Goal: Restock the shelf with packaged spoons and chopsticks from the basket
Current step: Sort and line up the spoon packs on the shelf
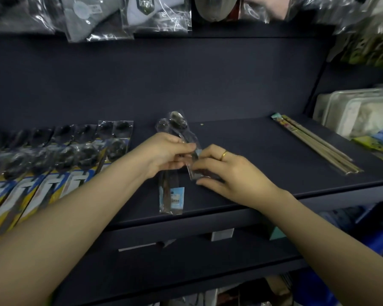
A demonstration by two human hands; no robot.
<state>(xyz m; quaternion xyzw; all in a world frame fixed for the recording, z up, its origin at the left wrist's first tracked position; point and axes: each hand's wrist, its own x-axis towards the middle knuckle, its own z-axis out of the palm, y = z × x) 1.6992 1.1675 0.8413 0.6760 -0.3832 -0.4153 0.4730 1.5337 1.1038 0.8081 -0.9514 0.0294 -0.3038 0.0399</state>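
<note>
Two clear packets of metal spoons meet at the middle of the dark shelf point(252, 138). One spoon packet point(172, 195) lies flat with its blue label near the front edge. My left hand point(166, 155) and my right hand point(226, 171) both pinch a second spoon packet point(179, 122), whose bowl end points toward the back. A row of several spoon packs on yellow-and-blue cards point(53, 162) covers the shelf's left part. A bundle of packaged chopsticks point(316, 144) lies at the right. The basket is out of view.
Bagged caps and other goods point(128, 16) hang above the shelf. White trays point(358, 111) and coloured packs stand on the neighbouring shelf at the right. A lower dark shelf point(186, 268) runs beneath, with price-tag holders on the front edge.
</note>
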